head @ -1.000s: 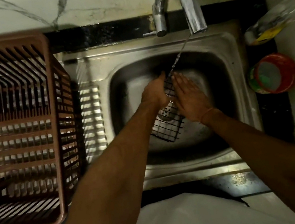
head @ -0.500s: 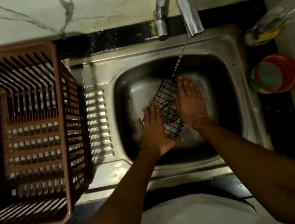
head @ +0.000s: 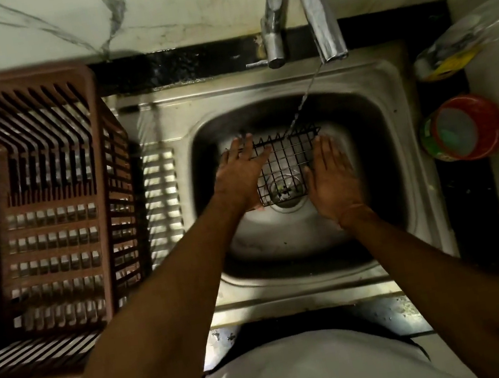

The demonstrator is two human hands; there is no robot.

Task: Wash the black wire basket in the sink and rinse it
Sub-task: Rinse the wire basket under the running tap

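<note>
Head view: both flat, straight-fingered hands now flank the squared-up basket [head: 286, 167], left hand [head: 240, 173] moved up, right hand [head: 333, 177].

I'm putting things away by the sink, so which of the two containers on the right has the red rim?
The round tub nearer the person, standing open end up. The other, a clear bottle with a yellow label, lies tilted farther back by the wall.

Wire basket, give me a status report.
Left hand flat on the wire basket, right hand open against its right side. Basket in the sink, tap water hitting its far edge. Nothing blocking.
</note>
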